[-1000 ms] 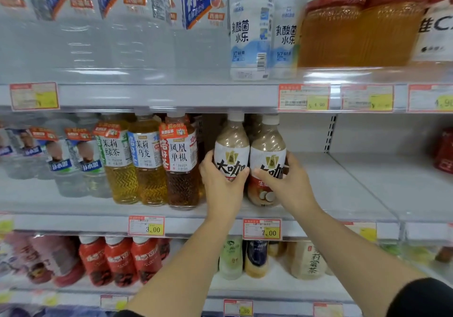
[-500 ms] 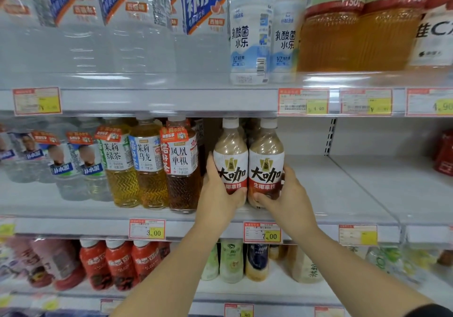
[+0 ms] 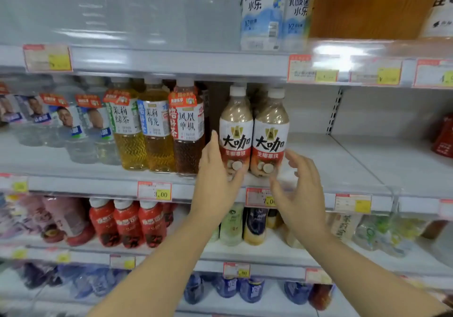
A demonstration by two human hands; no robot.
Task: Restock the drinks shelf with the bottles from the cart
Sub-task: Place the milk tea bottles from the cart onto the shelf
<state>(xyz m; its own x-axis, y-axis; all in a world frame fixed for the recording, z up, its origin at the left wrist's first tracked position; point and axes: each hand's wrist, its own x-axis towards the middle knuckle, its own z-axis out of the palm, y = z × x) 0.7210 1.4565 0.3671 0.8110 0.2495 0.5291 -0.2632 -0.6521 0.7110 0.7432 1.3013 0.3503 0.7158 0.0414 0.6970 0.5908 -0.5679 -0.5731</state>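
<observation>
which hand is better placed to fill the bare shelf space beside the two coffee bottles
Right, probably. The right hand is free with fingers spread, next to the bare shelf. The left hand touches the left coffee bottle, farther away.

Two identical bottles stand upright on the middle shelf [image 3: 331, 159], near its front edge. Left bottle [image 3: 235, 130] and right bottle [image 3: 269, 135] stand side by side and appear to touch, labels facing out. Each has a white cap, pale brown contents, and a white label with black characters over a red band. More of the kind stand behind them in shadow. The left hand [image 3: 215, 177] lies against the left bottle's left side, thumb across its lower front. The shelf is bare to their right.
</observation>
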